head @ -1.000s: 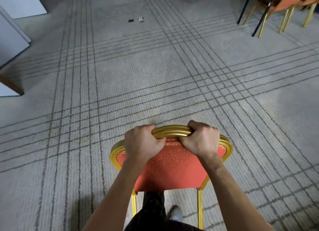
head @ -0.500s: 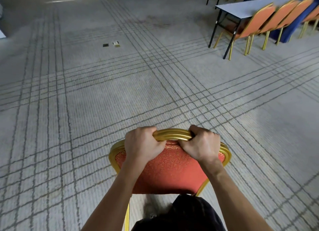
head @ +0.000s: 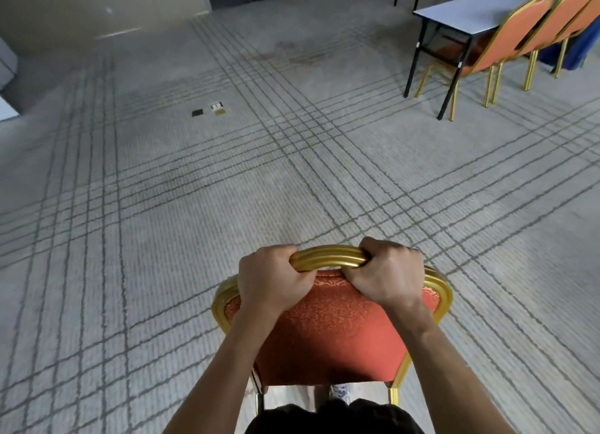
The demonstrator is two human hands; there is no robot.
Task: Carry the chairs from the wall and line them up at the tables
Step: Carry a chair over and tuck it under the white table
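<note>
Fingers [head: 276, 256] of my left hand [head: 272, 281] are curled over the gold top rail [head: 328, 258] of the chair [head: 328, 333]. Those of my right hand [head: 388, 276] wrap the same rail just beside them, with a short span of bare rail between the two grips. Both hands are clamped round the rail, and nothing is spread or loose.

Position of load: near centre, directly in front of my body, red backrest facing me, gold rear legs either side of my own legs. Whether the chair's feet touch the carpet [head: 162, 239] I cannot tell.

Mid-distance: open striped carpet, with two small floor plates [head: 207, 109] left of centre.

Far right: a white-topped table [head: 480, 14] on black legs, with a row of matching chairs [head: 506, 40] set along its near side.

Step in hand, as I judge it: transit, with the chair held and well apart from the table.

Next move calls for:
1. Bear right toward the table.
2. Find the free place in the row, which is not visible from here.
3. Turn the chair to match its neighbours before release.
</note>
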